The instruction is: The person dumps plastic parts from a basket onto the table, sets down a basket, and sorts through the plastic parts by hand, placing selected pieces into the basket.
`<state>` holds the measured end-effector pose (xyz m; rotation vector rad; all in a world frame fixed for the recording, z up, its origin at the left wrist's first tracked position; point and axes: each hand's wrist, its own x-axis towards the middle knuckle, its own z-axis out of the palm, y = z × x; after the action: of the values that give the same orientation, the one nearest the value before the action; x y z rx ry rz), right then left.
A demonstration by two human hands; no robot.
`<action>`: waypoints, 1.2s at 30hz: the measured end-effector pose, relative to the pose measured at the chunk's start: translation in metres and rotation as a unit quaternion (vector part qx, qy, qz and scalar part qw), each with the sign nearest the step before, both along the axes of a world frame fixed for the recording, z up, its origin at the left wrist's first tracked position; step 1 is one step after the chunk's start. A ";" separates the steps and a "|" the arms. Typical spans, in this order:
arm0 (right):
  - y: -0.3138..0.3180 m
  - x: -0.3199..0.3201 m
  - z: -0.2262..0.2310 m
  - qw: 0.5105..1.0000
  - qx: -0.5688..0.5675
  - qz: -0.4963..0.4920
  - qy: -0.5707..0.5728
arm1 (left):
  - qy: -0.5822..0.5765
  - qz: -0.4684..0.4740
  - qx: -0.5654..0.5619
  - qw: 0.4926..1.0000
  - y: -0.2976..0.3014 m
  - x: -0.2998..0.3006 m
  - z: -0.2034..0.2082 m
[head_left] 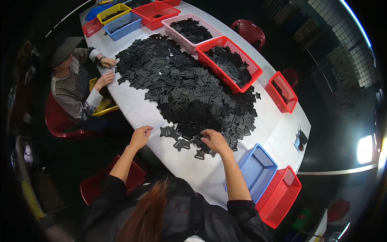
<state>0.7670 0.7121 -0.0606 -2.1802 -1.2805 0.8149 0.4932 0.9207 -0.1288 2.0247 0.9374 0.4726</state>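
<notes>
A large heap of flat black plastic buckle pieces (181,86) covers the middle of the white table (139,103). Over the table's near left edge is my left hand (140,137), its fingers bent and drawn together; anything between the fingertips is too small to make out. My right hand (215,141) reaches to the near edge of the heap, fingers curled down on a black buckle piece (197,140). Just left of that hand, several loose buckle pieces (182,144) lie apart from the heap, one of them (200,154) closest to me.
Beside my right forearm stand a blue basket (258,171) and a red basket (282,197). Filled red (252,66) and pink (171,30) baskets line the far side. At left, another person (74,84) sits with both hands at the heap's edge, a yellow basket (107,109) beside them.
</notes>
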 end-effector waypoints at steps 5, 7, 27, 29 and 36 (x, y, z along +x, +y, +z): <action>0.060 0.070 0.032 0.997 0.061 -0.056 0.003 | -0.072 -0.092 -0.052 0.992 0.063 0.112 0.048; 0.086 0.113 0.042 0.993 0.083 -0.079 0.003 | -0.073 -0.151 -0.060 0.984 0.091 0.172 0.075; 0.280 0.449 -0.091 0.882 -0.188 -0.414 -0.125 | 0.274 -0.189 0.060 0.941 0.245 0.591 -0.006; 0.313 0.427 -0.079 0.876 -0.224 -0.403 -0.141 | 0.224 -0.153 0.103 0.957 0.247 0.589 -0.006; 0.314 0.416 -0.077 0.890 -0.119 -0.433 -0.081 | 0.253 -0.210 0.055 0.943 0.254 0.601 0.004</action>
<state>1.1825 1.0258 -0.1380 -2.6819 -0.1552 0.4230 1.0943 1.1747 -0.1251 2.4219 0.7399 -0.2481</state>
